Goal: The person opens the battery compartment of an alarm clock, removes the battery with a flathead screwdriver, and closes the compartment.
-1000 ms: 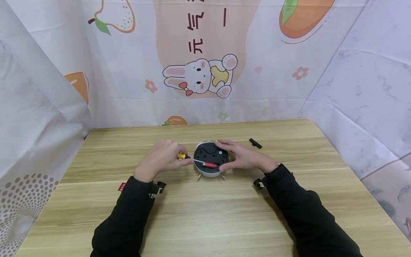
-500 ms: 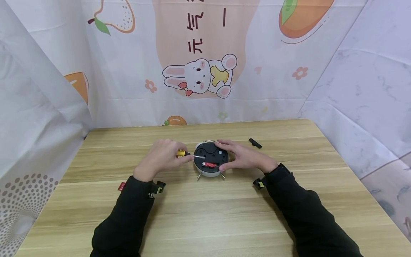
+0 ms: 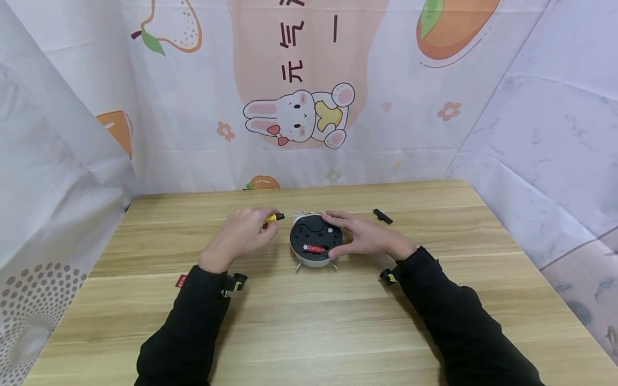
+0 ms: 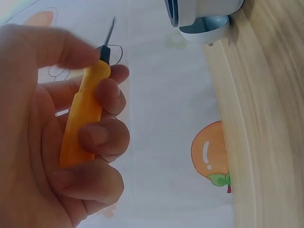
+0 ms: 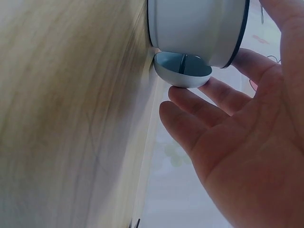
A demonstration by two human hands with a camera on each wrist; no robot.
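My left hand (image 3: 241, 236) grips a screwdriver (image 4: 78, 128) by its yellow handle, fingers curled round it in the left wrist view. The thin metal shaft points right, past the upper left edge of a twin-bell alarm clock (image 3: 309, 227). That clock lies face down, its black back up and two short legs toward me. A red battery (image 3: 314, 249) sits in the slot in its back. From the right, my right hand (image 3: 364, 235) holds the clock, thumb low and fingers high on its side. In the right wrist view the fingers reach a rounded bell (image 5: 183, 71).
A small black battery cover (image 3: 383, 216) lies on the wooden table (image 3: 309, 321) beyond the right hand. Printed cloth (image 3: 193, 107) hangs behind the table's far edge and along both sides. A red tag (image 3: 181, 281) shows beside the left sleeve.
The screwdriver's tip has lifted off the battery, passed over the clock's back and moved up beyond its upper left edge. My right hand and the clock stay in place.
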